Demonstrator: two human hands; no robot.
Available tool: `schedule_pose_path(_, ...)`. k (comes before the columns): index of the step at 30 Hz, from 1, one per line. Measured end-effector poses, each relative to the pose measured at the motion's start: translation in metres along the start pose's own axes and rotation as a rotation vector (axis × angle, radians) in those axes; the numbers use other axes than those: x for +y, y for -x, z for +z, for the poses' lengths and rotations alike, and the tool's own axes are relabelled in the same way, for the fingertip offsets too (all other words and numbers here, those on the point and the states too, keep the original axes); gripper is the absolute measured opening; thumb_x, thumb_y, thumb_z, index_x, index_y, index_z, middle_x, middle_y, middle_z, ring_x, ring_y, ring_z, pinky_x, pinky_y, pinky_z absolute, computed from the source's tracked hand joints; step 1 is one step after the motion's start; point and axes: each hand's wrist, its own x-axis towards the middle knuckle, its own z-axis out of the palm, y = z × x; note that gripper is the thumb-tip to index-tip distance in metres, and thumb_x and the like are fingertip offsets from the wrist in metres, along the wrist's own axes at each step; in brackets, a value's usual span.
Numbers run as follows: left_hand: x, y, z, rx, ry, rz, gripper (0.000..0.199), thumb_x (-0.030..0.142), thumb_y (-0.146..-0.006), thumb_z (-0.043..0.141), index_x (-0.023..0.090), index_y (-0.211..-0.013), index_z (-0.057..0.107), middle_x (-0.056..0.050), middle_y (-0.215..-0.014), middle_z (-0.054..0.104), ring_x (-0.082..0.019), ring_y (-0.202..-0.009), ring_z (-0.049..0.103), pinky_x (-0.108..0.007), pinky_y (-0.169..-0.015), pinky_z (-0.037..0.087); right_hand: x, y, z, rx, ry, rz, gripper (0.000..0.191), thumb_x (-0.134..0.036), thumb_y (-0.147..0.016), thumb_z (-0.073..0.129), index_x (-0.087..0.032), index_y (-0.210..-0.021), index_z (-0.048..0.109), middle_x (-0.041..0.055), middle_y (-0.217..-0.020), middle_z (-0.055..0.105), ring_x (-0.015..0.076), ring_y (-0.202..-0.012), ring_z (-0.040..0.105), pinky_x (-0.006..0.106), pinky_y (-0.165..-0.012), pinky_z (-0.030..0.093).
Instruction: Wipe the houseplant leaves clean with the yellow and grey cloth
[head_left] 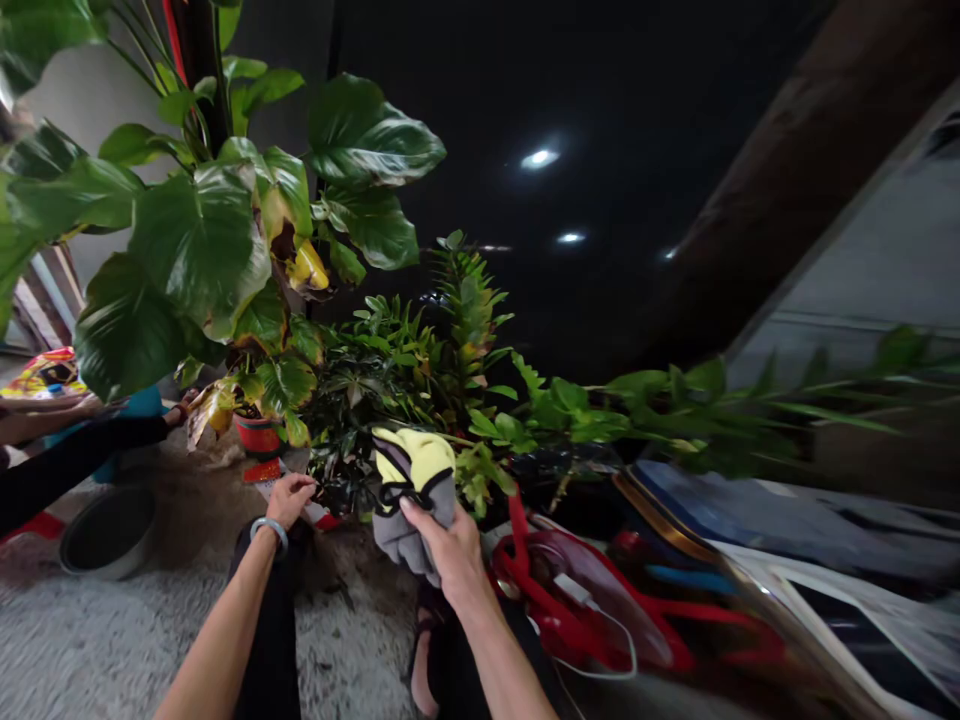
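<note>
"One soft grey-and-yellow cloth bundle with black edging point(420, 470) is gripped by the right hand point(450, 552), near the middle. The fingers of the left hand point(289, 498) are drawn close together, left of it; whether anything is pinched cannot be told."

"How much has been done?"

"The cloth is gathered and held, but no finished result can be judged. Browned patches are left on the large broad-leaved green plant point(199, 235) at far left."

"And the containers?"

"A round red pot point(259, 437) is half covered by low leaves. In the round dark-grey basin point(112, 571) at near left, no contents can be made out. By the red plastic basket point(517, 556) at right, a white plug point(574, 589) is seen."
</note>
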Motion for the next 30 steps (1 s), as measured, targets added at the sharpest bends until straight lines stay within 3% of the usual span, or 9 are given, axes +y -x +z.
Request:
schedule_pose_path(3, 0.004, 0.001, 0.002, -0.023, -0.036, 0.004, 0.021, 0.036, -0.061, 0.070, 0.019, -0.074, 0.073, -0.003, -0.064, 0.068, -0.018, -0.059, 0.060, -0.029, -0.057, 0.047, -0.009, 0.007, 0.018, -0.072, -0.043, -0.051, 0.054, -0.055, -0.063, 0.083, -0.017, -0.101, 0.076, 0.0125, -0.096, 0.082, 0.0306, -0.090, 0.076, 0.038, -0.083, 0.060)
schedule_pose_path(6, 0.007, 0.004, 0.003, -0.026, -0.069, 0.073, 0.015, 0.028, -0.062, 0.067, 0.018, -0.072, 0.074, -0.005, -0.067, 0.072, -0.021, -0.066, 0.064, -0.030, -0.063, 0.050, 0.015, 0.025, 0.034, -0.299, 0.048, -0.047, 0.042, -0.043, -0.063, 0.081, -0.017, -0.096, 0.077, 0.0099, -0.092, 0.082, 0.0287, -0.086, 0.075, 0.037, -0.081, 0.060)
schedule_pose_path(8, 0.007, 0.004, 0.002, -0.033, -0.081, 0.130, 0.014, 0.026, -0.063, 0.065, 0.018, -0.070, 0.074, -0.006, -0.070, 0.074, -0.022, -0.072, 0.065, -0.031, -0.066, 0.051, 0.037, 0.034, 0.037, -0.360, 0.108, 0.002, 0.035, -0.038, -0.062, 0.079, -0.018, -0.091, 0.078, 0.0082, -0.087, 0.082, 0.0277, -0.083, 0.075, 0.036, -0.078, 0.059)
schedule_pose_path(12, 0.004, 0.003, 0.000, -0.026, -0.116, 0.097, 0.016, 0.028, -0.065, 0.066, 0.018, -0.073, 0.075, -0.002, -0.064, 0.070, -0.019, -0.064, 0.064, -0.030, -0.065, 0.050, 0.053, 0.029, 0.024, -0.303, 0.050, 0.068, 0.034, -0.042, -0.065, 0.076, -0.018, -0.088, 0.077, 0.0078, -0.081, 0.081, 0.0266, -0.077, 0.074, 0.034, -0.072, 0.058)
schedule_pose_path(19, -0.001, -0.001, 0.000, -0.026, -0.155, 0.075, 0.017, 0.029, -0.067, 0.067, 0.018, -0.077, 0.076, -0.002, -0.065, 0.070, -0.018, -0.061, 0.064, -0.029, -0.063, 0.051, 0.027, 0.003, 0.008, -0.064, -0.033, 0.076, 0.049, -0.058, -0.061, 0.082, -0.018, -0.088, 0.075, 0.0119, -0.085, 0.080, 0.0318, -0.084, 0.076, 0.039, -0.075, 0.060)
schedule_pose_path(24, -0.001, -0.002, 0.002, -0.024, -0.274, 0.141, 0.016, 0.026, -0.070, 0.065, 0.018, -0.077, 0.078, -0.004, -0.073, 0.075, -0.020, -0.072, 0.068, -0.030, -0.070, 0.053, 0.060, 0.013, -0.002, -0.117, 0.107, 0.012, 0.049, -0.054, -0.063, 0.081, -0.018, -0.096, 0.077, 0.0109, -0.092, 0.082, 0.0328, -0.090, 0.076, 0.041, -0.084, 0.059)
schedule_pose_path(27, -0.003, -0.004, 0.002, -0.036, -0.310, 0.142, 0.018, 0.025, -0.071, 0.063, 0.018, -0.078, 0.078, -0.004, -0.072, 0.074, -0.020, -0.071, 0.068, -0.029, -0.069, 0.052, 0.082, 0.018, -0.013, -0.082, 0.153, 0.072, 0.044, -0.054, -0.062, 0.079, -0.019, -0.088, 0.077, 0.0092, -0.083, 0.081, 0.0321, -0.083, 0.076, 0.039, -0.077, 0.060)
schedule_pose_path(30, -0.006, -0.005, 0.002, -0.038, -0.315, 0.128, 0.019, 0.028, -0.072, 0.062, 0.019, -0.078, 0.077, -0.003, -0.068, 0.072, -0.020, -0.071, 0.068, -0.029, -0.066, 0.051, 0.081, 0.013, -0.020, -0.013, 0.076, 0.171, 0.045, -0.059, -0.062, 0.079, -0.018, -0.081, 0.076, 0.0100, -0.074, 0.078, 0.0309, -0.074, 0.075, 0.037, -0.066, 0.059)
